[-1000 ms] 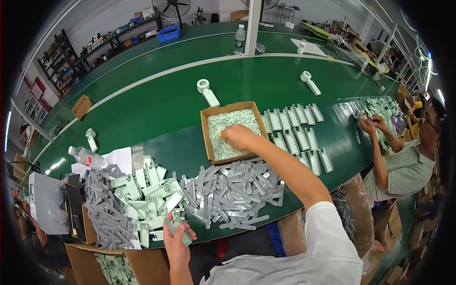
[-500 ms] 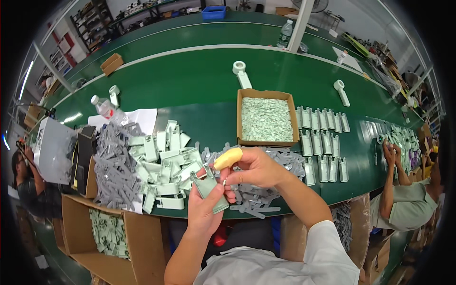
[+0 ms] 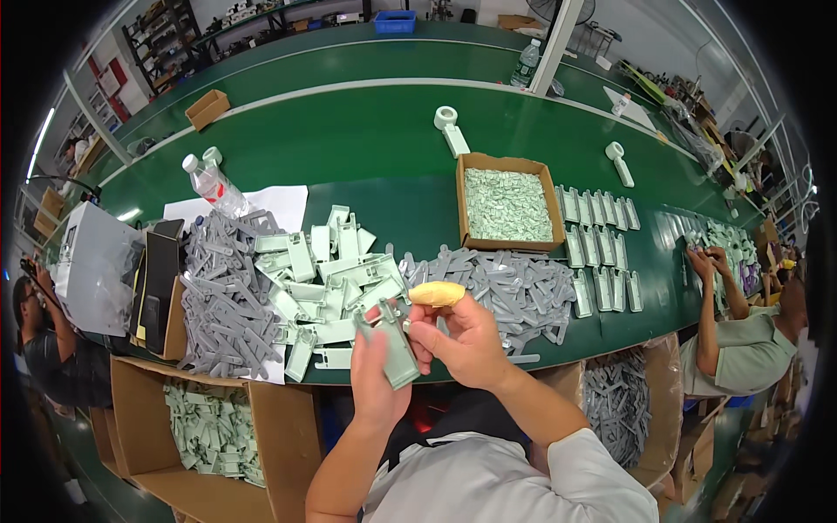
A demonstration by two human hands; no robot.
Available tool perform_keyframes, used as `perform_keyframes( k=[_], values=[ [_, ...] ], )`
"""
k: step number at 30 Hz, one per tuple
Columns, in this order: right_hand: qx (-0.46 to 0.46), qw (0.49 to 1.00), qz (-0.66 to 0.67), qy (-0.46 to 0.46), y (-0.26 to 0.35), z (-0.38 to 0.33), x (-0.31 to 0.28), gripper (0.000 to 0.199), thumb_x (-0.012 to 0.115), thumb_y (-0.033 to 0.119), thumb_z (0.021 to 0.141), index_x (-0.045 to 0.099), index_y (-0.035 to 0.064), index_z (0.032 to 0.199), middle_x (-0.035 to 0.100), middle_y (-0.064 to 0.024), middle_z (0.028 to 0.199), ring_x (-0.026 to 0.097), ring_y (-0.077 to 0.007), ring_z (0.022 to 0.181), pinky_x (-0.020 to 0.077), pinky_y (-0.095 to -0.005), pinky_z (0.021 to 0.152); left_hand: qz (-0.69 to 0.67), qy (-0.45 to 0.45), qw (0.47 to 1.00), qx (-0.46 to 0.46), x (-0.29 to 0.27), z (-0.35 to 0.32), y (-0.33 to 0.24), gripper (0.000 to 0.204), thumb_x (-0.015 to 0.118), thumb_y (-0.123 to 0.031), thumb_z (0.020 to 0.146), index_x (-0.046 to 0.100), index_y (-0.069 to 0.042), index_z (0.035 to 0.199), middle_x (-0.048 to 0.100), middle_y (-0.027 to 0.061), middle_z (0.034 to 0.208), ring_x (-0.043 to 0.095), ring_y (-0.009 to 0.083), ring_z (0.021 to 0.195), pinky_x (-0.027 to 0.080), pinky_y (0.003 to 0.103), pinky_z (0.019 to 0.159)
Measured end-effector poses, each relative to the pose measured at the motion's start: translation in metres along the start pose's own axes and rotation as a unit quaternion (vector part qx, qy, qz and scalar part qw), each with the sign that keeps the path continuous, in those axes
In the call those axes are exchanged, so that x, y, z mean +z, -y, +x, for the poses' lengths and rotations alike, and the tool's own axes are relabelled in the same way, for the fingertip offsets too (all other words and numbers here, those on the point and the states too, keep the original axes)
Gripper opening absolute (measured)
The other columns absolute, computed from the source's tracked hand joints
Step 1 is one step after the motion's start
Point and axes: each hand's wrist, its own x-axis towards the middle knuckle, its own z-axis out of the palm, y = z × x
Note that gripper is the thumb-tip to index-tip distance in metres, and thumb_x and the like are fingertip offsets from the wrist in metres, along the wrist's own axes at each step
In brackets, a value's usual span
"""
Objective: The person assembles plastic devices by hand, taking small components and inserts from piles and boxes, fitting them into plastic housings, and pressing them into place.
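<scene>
The pale green plastic housing (image 3: 398, 359) is in front of the person's body, at the near edge of the table, gripped in the left hand (image 3: 377, 388). Its long axis runs away from the person, leaning a little, with the notched end farther off and slightly to the left and the plain end nearer. The relation that matters is at that notched end: the right hand (image 3: 471, 344) comes in from the right, its thumb and fingertips at the housing's upper right edge, so the right is the nearer hand there while the left holds the body from the left and below. The two hands are close together; the left is closed around the housing, its thumb blurred, and I cannot tell whether the right fingertips pinch a small part. A yellow finger cot (image 3: 440, 294) covers one right fingertip, above the housing. Just beyond lie a heap of pale green housings (image 3: 327, 279) to the left and a heap of grey strips (image 3: 514, 292) to the right; behind the strips stands a cardboard tray (image 3: 510, 246) of small pale pieces (image 3: 508, 205), with rows of housings (image 3: 605, 247) beside it. A second ago the right hand was in that tray and the housing was in the left hand alone; now both hands meet at the housing.
</scene>
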Motion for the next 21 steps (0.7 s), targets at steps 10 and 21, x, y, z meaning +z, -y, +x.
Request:
perform_keyframes(
  k=[10,21],
  values=[
    [-0.428,0.706,-0.551,0.119,-0.012,0.026,0.044,0.042,0.070,0.005,0.071,0.064,-0.0041,0.111,0.060,-0.0085,0.079,0.059,-0.0244,0.070,0.0455,-0.0335,0.059,-0.166,-0.058,0.983,-0.056,-0.027,-0.021,-0.022,0.042,0.026,-0.038,0.107,0.051,-0.011,0.128,0.061,0.0037,0.121,0.059,0.0157,0.114,0.046,0.033,0.098],
    [-0.403,0.731,-0.546,0.077,-0.024,0.010,0.053,0.039,0.071,0.006,0.071,0.065,-0.0043,0.108,0.066,-0.0071,0.082,0.063,-0.0245,0.080,0.0453,-0.0313,0.062,-0.166,-0.019,0.985,-0.050,-0.042,-0.023,-0.021,0.047,0.024,-0.040,0.108,0.050,-0.007,0.131,0.060,0.0060,0.124,0.057,0.0178,0.117,0.044,0.035,0.101]
  ],
)
